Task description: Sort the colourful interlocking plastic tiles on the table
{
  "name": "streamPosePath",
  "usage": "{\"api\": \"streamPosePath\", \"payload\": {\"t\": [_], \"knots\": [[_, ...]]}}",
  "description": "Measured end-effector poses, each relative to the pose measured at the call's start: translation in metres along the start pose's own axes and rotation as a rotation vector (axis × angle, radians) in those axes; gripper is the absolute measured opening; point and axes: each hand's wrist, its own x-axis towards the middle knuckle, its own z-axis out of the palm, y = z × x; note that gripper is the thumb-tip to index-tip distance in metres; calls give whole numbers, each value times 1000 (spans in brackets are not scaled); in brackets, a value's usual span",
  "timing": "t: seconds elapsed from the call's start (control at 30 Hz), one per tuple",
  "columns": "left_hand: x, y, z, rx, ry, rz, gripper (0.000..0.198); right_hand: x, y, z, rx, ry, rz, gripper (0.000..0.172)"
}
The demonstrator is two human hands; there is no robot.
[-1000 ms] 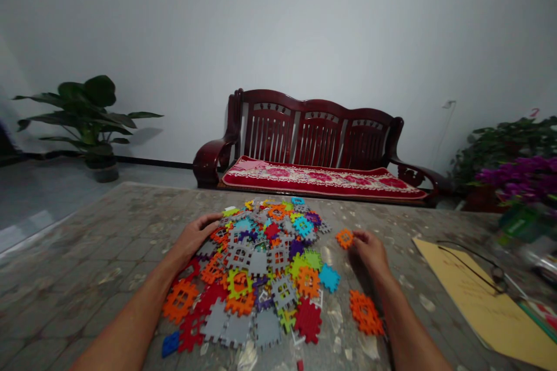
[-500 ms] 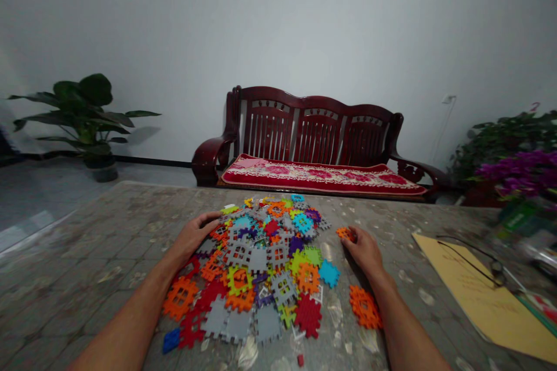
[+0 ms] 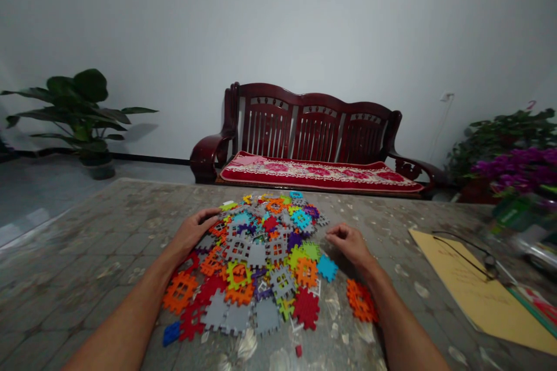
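Observation:
A broad heap of interlocking plastic building tiles (image 3: 256, 256) lies on the table in front of me, in grey, orange, red, lime, blue and purple. Along the heap's left edge rests my left hand (image 3: 194, 233), fingers stretched toward the tiles and nothing seen in its grasp. My right hand (image 3: 351, 245) hovers just off the right side, fingers loosely curled, a small gap between thumb and forefinger. Behind its knuckles shows a sliver of orange (image 3: 343, 224), mostly hidden. A blue tile (image 3: 327, 267) lies below its fingertips, and an orange lattice tile (image 3: 360, 301) sits beside my right forearm.
A yellow envelope (image 3: 474, 295) with eyeglasses (image 3: 487, 269) on it lies at the right. Purple flowers (image 3: 520, 168) stand beyond it. Past the table is a wooden bench (image 3: 315, 133) with a red cover. A potted plant (image 3: 91, 116) stands far left.
My right hand has moved left toward the heap, away from the small orange tile it was touching; that tile is now mostly hidden behind it. My left hand stays at the heap's edge.

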Motion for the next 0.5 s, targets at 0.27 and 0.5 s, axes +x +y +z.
{"api": "streamPosePath", "payload": {"t": [0.27, 0.5], "knots": [[-1, 3, 1, 2, -1, 2, 61, -15, -35, 14, -56, -548, 15, 34], [1, 1, 0, 16, 6, 3, 60, -24, -52, 18, -578, -569, -171, 48]]}}
